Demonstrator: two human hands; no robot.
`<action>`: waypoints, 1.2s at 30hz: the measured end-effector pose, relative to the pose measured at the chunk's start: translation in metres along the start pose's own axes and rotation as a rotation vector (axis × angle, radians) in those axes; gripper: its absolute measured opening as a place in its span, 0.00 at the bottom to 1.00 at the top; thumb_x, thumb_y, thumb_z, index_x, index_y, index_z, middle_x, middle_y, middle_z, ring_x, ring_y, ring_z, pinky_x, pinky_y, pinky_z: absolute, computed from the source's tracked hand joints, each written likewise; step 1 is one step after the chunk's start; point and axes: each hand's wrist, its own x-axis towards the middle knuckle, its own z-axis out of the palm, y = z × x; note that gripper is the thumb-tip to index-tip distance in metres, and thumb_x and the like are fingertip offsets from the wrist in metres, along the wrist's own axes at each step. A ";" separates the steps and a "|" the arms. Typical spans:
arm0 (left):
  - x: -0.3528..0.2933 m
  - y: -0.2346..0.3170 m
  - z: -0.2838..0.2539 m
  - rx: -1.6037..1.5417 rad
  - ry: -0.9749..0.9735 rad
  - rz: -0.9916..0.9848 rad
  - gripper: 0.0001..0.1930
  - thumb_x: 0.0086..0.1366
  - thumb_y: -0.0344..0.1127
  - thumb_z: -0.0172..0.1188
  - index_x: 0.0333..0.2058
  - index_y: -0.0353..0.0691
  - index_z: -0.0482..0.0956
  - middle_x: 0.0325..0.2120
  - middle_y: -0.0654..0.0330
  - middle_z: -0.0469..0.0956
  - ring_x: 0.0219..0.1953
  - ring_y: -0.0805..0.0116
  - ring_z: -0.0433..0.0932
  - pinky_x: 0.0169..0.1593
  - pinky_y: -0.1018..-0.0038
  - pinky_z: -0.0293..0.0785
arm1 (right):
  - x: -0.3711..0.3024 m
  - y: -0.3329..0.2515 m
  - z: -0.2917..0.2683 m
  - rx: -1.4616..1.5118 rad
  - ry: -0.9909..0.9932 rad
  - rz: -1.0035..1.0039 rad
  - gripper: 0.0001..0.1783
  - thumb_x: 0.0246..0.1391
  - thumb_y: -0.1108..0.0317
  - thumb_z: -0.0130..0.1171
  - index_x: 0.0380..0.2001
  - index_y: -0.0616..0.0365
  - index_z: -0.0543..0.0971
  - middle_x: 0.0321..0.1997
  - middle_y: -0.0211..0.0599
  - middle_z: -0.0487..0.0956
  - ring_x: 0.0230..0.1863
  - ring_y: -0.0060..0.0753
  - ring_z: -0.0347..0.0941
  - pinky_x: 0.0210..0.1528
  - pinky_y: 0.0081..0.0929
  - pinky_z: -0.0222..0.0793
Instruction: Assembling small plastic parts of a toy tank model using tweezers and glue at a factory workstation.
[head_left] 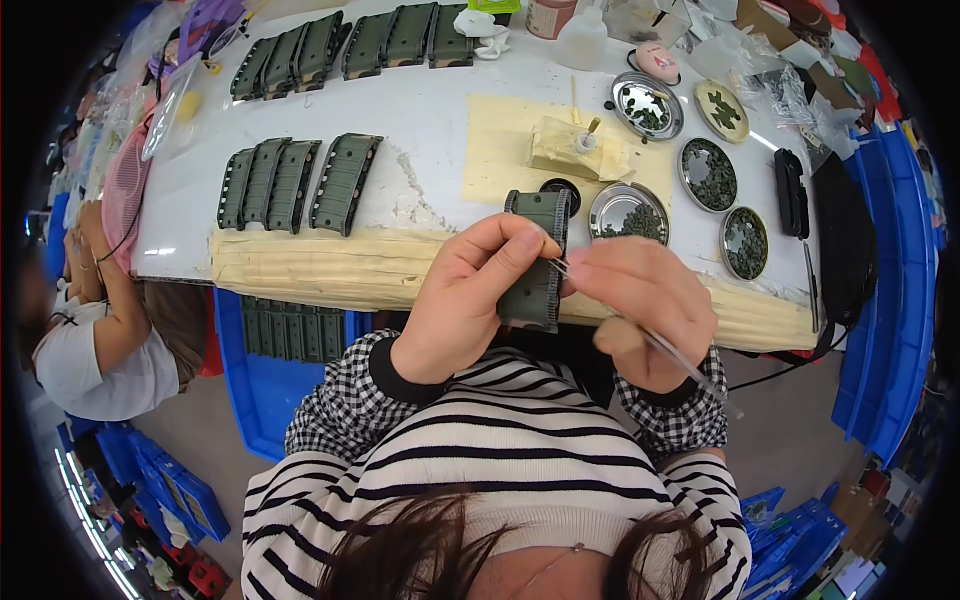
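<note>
In front of my chest, at the table's near edge, a dark green curved ribbed plastic piece point(532, 296) stands roughly upright. My left hand point(468, 290) grips it from the left, thumb and forefinger pinched together over its face. My right hand point(648, 300) is closed around a slim pale tool point(690, 368), its shaft slanting down to the right. The tool's fine tip meets the left fingertips at the piece's face. Anything tiny between those fingertips is too small to make out. Motion blurs the right fingers a little.
Similar green pieces point(345, 185) stand in rows on the white table point(420, 120). Round metal dishes point(628, 212) with small dark green parts lie to the right. A taped block point(570, 148) holds a small bottle. Left are a blue crate point(262, 400) and another person point(110, 340).
</note>
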 end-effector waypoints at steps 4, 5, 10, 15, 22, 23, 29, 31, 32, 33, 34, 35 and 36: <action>-0.001 0.000 0.002 -0.156 -0.007 -0.074 0.12 0.71 0.37 0.50 0.41 0.34 0.75 0.36 0.56 0.80 0.40 0.68 0.80 0.45 0.72 0.79 | -0.008 -0.001 0.006 0.294 0.129 0.232 0.13 0.61 0.67 0.55 0.42 0.66 0.79 0.37 0.44 0.80 0.35 0.34 0.77 0.40 0.27 0.73; -0.001 -0.001 0.003 -0.175 -0.011 -0.079 0.12 0.72 0.38 0.50 0.42 0.34 0.75 0.37 0.55 0.80 0.41 0.66 0.81 0.45 0.71 0.80 | -0.007 -0.004 0.009 0.320 0.137 0.282 0.13 0.61 0.67 0.55 0.42 0.66 0.79 0.37 0.44 0.80 0.35 0.34 0.76 0.40 0.26 0.72; -0.002 0.000 0.004 -0.202 -0.025 -0.071 0.13 0.72 0.38 0.48 0.43 0.33 0.74 0.38 0.53 0.79 0.41 0.66 0.80 0.47 0.69 0.80 | -0.007 0.001 0.011 0.280 0.092 0.256 0.13 0.62 0.67 0.54 0.42 0.65 0.80 0.38 0.44 0.80 0.33 0.30 0.75 0.39 0.23 0.71; -0.003 0.001 0.004 -0.208 -0.023 -0.076 0.14 0.72 0.38 0.48 0.44 0.33 0.74 0.38 0.53 0.79 0.41 0.66 0.80 0.47 0.69 0.80 | -0.005 -0.004 0.010 0.290 0.097 0.276 0.13 0.61 0.67 0.55 0.42 0.65 0.80 0.38 0.44 0.79 0.33 0.31 0.75 0.40 0.23 0.71; -0.004 0.000 0.003 -0.211 -0.041 -0.076 0.14 0.72 0.39 0.48 0.43 0.33 0.74 0.38 0.54 0.79 0.41 0.66 0.80 0.47 0.69 0.80 | -0.004 0.000 0.010 0.228 0.092 0.204 0.13 0.60 0.67 0.56 0.42 0.65 0.80 0.38 0.43 0.78 0.34 0.30 0.75 0.39 0.22 0.71; -0.004 0.000 0.003 -0.211 -0.037 -0.077 0.14 0.72 0.39 0.48 0.43 0.33 0.75 0.38 0.54 0.79 0.41 0.66 0.80 0.47 0.69 0.80 | -0.004 -0.002 0.010 0.249 0.092 0.237 0.12 0.60 0.67 0.56 0.42 0.65 0.80 0.38 0.43 0.78 0.34 0.31 0.75 0.40 0.22 0.71; -0.005 0.002 0.003 -0.210 -0.049 -0.082 0.14 0.72 0.39 0.48 0.43 0.33 0.75 0.38 0.54 0.79 0.40 0.66 0.81 0.46 0.70 0.80 | -0.005 -0.004 0.010 0.244 0.077 0.258 0.12 0.58 0.69 0.58 0.42 0.63 0.81 0.37 0.43 0.78 0.35 0.33 0.75 0.40 0.24 0.71; -0.005 0.002 0.003 -0.211 -0.055 -0.083 0.14 0.72 0.39 0.48 0.43 0.33 0.75 0.37 0.54 0.80 0.40 0.66 0.81 0.46 0.70 0.80 | -0.005 -0.005 0.010 0.246 0.080 0.264 0.11 0.58 0.69 0.58 0.42 0.63 0.81 0.36 0.43 0.78 0.34 0.32 0.75 0.40 0.24 0.71; -0.005 0.002 0.003 -0.211 -0.058 -0.083 0.14 0.72 0.39 0.48 0.42 0.33 0.76 0.36 0.54 0.80 0.40 0.65 0.81 0.47 0.70 0.80 | -0.005 -0.006 0.011 0.245 0.085 0.272 0.11 0.59 0.69 0.57 0.42 0.63 0.81 0.37 0.43 0.78 0.34 0.32 0.75 0.40 0.24 0.71; -0.005 0.002 0.001 -0.196 -0.077 -0.084 0.14 0.72 0.39 0.48 0.44 0.33 0.75 0.38 0.53 0.79 0.41 0.65 0.81 0.47 0.69 0.80 | -0.006 -0.007 0.011 0.243 0.091 0.281 0.11 0.59 0.69 0.56 0.41 0.63 0.81 0.37 0.42 0.78 0.34 0.32 0.75 0.40 0.24 0.71; -0.005 0.001 -0.002 -0.180 -0.096 -0.085 0.15 0.72 0.39 0.48 0.46 0.33 0.74 0.40 0.53 0.78 0.42 0.65 0.80 0.48 0.69 0.80 | -0.006 -0.008 0.012 0.241 0.096 0.290 0.11 0.60 0.69 0.55 0.41 0.64 0.81 0.37 0.42 0.78 0.34 0.31 0.75 0.40 0.24 0.70; -0.005 0.000 -0.004 -0.165 -0.115 -0.085 0.15 0.72 0.39 0.49 0.48 0.33 0.73 0.42 0.52 0.78 0.42 0.64 0.80 0.48 0.69 0.80 | -0.006 -0.007 0.013 0.264 0.124 0.283 0.11 0.61 0.69 0.54 0.41 0.64 0.81 0.36 0.42 0.78 0.34 0.31 0.74 0.40 0.24 0.70; -0.005 0.002 -0.001 -0.160 -0.083 -0.067 0.16 0.72 0.38 0.48 0.52 0.35 0.70 0.45 0.52 0.76 0.44 0.65 0.79 0.50 0.66 0.78 | -0.007 -0.004 0.015 0.286 0.154 0.278 0.11 0.62 0.69 0.53 0.40 0.64 0.81 0.36 0.42 0.78 0.34 0.30 0.74 0.39 0.24 0.69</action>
